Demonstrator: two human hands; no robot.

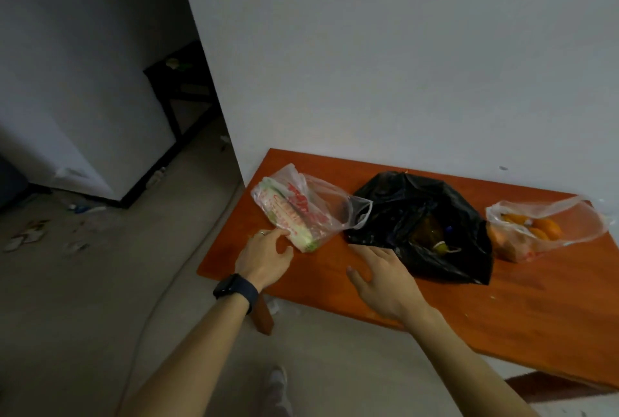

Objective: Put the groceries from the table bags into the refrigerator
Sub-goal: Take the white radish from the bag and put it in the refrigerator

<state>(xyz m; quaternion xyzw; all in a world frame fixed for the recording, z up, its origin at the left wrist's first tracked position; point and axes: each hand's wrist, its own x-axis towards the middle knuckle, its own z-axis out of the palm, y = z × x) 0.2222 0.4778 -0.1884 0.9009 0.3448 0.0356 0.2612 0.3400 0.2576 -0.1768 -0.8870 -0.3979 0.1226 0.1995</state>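
Note:
Three bags lie on an orange-brown wooden table (435, 299). At the left is a clear plastic bag with red print (298, 212) holding a pale green vegetable. In the middle a black bag (418, 215) lies open, with a dark jar and small items showing inside. At the right a clear bag (542, 229) holds orange fruit. My left hand (264, 255), with a dark watch on the wrist, touches the near end of the printed bag with its fingertips. My right hand (382, 276) hovers flat over the table, fingers straight, beside the black bag's near edge.
A white refrigerator (67, 108) stands at the left across the floor. A white wall corner (214, 81) juts out between it and the table. Behind the corner is a dark table (177, 81). Scraps of litter (30, 235) and a cable (174, 282) lie on the floor.

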